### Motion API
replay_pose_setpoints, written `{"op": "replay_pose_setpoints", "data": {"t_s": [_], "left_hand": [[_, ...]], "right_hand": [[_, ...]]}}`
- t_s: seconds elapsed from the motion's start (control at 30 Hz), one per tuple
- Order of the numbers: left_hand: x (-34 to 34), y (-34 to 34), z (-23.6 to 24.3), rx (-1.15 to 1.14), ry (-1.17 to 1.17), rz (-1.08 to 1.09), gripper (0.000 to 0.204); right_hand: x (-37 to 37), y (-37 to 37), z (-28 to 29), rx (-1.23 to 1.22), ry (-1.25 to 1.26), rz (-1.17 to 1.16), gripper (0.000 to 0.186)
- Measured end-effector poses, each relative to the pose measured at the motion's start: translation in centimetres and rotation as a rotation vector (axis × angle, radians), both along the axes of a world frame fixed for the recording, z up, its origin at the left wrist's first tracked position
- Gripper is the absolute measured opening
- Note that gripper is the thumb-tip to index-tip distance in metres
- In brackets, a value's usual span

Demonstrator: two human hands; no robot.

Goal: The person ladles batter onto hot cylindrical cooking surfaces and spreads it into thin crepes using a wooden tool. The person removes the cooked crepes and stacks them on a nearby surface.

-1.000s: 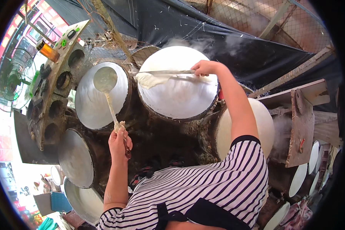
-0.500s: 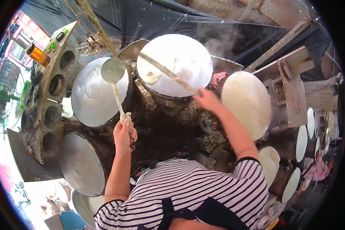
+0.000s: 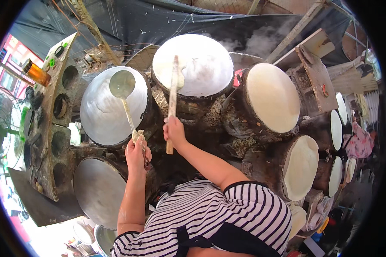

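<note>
Right fingers (image 3: 166,129) wrap the flat stick (image 3: 173,92) (short end jutting below).

white shirt (image 3: 206,205) with black stripes, pale tan stick (image 3: 173,100), silver-grey griddle (image 3: 105,109), cream-coloured disc (image 3: 272,98), amber jar (image 3: 38,73).

So this is a head-worn fisheye, the left one of a side-by-side pair, looking down and a bit forward. The striped shirt (image 3: 201,201) sits super close along the bottom. Left hand (image 3: 136,155) and right hand (image 3: 174,132) land near mid-view, middle round griddle (image 3: 210,70) beyond them, dark tarp (image 3: 152,25) behind that.
</note>
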State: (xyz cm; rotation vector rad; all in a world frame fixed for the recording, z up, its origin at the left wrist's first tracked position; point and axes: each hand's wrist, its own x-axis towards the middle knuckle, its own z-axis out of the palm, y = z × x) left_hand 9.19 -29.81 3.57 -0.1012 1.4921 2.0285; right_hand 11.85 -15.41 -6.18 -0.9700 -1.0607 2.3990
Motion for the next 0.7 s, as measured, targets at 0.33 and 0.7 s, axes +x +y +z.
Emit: {"op": "replay_pose_setpoints", "data": {"t_s": [0.33, 0.7], "left_hand": [[0.8, 1.7, 0.4, -0.024, 0.007, -0.058, 0.012], [2.3, 4.3, 0.7, -0.008, 0.015, -0.083, 0.012]], "right_hand": [[0.7, 2.2, -1.1, 0.049, -0.133, -0.013, 0.036], [0.0, 3.5, -1.5, 0.453, -0.222, 0.221, 0.035]]}}
